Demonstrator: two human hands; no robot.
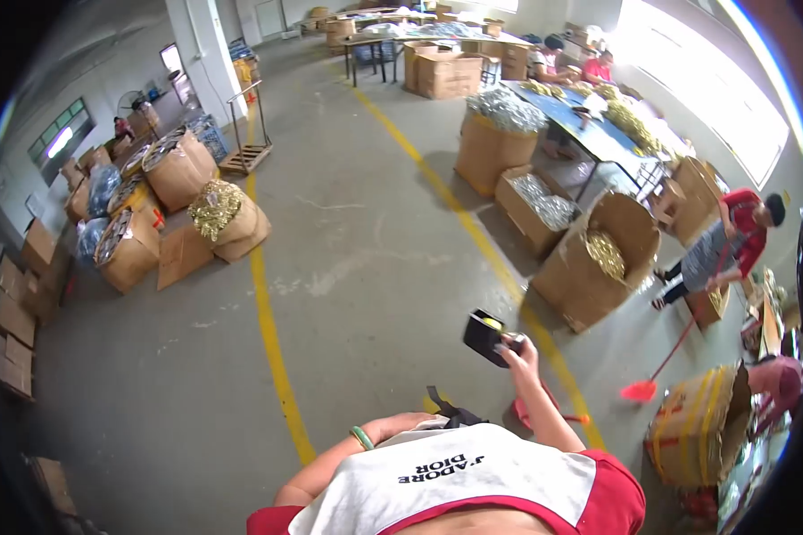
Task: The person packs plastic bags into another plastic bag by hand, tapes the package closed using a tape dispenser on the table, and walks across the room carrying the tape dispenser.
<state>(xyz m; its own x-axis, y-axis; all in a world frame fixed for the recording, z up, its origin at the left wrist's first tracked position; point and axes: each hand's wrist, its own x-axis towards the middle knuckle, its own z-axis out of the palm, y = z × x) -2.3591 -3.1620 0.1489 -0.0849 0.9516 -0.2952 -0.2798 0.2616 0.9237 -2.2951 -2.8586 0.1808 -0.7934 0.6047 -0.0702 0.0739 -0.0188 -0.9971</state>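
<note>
My right hand (519, 354) is held out in front of me, closed around a black box-shaped object (485, 337). A yellow-green patch shows on that object's upper side; its exact kind I cannot make out. My left hand (408, 424) rests at my waist by a black strap (452, 412), below a green bangle on the wrist. Its fingers are mostly hidden, so their grip does not show. Beside my right forearm is a red plastic thing (522, 413), partly covered by the arm.
To the right, a person (748, 234) holds a long-handled red broom (639, 390). Cartons of gold and silver tinsel, including an open carton (589, 276), line the right side. Sacks and boxes (129, 250) stand left. Yellow floor lines (272, 357) run ahead; people sit at a blue table (567, 116).
</note>
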